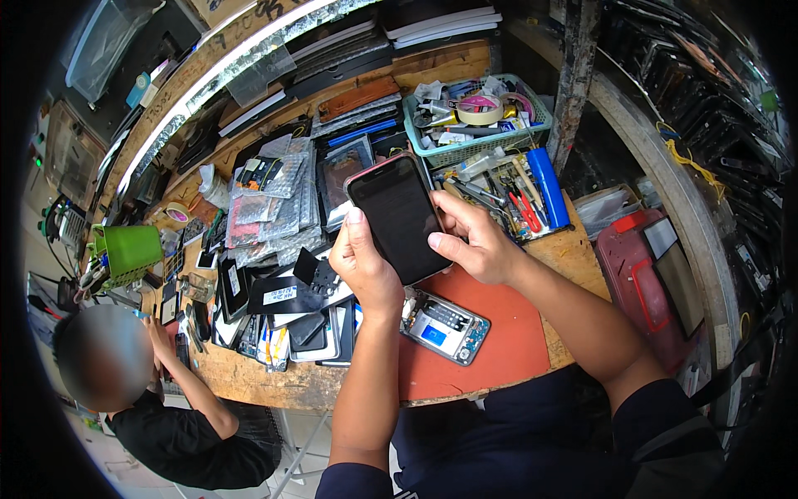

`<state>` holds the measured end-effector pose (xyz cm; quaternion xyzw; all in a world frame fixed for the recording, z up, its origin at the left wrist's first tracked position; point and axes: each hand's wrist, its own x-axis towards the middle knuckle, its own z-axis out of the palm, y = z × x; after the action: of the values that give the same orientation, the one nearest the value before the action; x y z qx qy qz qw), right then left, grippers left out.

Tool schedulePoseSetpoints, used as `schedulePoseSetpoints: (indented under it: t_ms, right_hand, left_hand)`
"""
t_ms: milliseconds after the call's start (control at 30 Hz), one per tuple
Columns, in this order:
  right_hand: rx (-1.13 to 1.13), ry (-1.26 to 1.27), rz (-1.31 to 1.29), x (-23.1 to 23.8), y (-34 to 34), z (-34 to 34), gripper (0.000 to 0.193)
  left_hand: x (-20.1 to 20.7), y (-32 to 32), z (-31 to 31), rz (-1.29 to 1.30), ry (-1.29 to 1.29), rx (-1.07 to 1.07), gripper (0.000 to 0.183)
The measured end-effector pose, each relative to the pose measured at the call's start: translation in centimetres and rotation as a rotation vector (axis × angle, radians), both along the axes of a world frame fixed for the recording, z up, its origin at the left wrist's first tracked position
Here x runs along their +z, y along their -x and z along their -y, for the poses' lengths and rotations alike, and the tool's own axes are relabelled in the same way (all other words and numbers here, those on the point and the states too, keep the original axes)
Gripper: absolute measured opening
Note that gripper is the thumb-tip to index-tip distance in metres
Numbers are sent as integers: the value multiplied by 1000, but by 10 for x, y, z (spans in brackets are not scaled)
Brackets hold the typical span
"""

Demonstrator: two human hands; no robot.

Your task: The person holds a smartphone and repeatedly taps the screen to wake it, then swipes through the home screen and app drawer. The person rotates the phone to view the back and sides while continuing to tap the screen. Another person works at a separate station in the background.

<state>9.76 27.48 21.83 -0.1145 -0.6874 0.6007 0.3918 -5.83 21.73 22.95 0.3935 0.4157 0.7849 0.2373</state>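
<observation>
At five o'clock lies an opened handset [449, 328]. Left hand [364, 264] and right hand [475, 239] grasp a phone [399, 218] edgewise, likely for viewing.

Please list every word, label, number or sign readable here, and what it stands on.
Handwriting on a white label on a black panel: visible, but not copied out here.
Dark handwritten marks on the wooden beam: likewise not copied out.
Opened phone on the red mat: markings too small to read.
Held phone: no text on its dark screen.
</observation>
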Motion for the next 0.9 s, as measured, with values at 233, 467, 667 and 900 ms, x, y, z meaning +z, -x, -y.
schedulePoseSetpoints:
  t_ms: [233, 467, 667, 900]
  right_hand:
    - [-154, -155, -60, -10, 13, 7, 66]
    - [-318, -296, 81, -3, 17, 14, 76]
    - [-106, -229, 41, -3, 8, 4, 89]
    - [-190, -405, 106, -3, 4, 5, 90]
  left_hand:
    - [-1, -4, -1, 53, -21, -51, 37]
    - [-1, -6, -1, 88, -13, -57, 36]
    - [0, 2, -3, 95, 15, -57, 35]
    - [0, 2, -5, 103, 11, -21, 37]
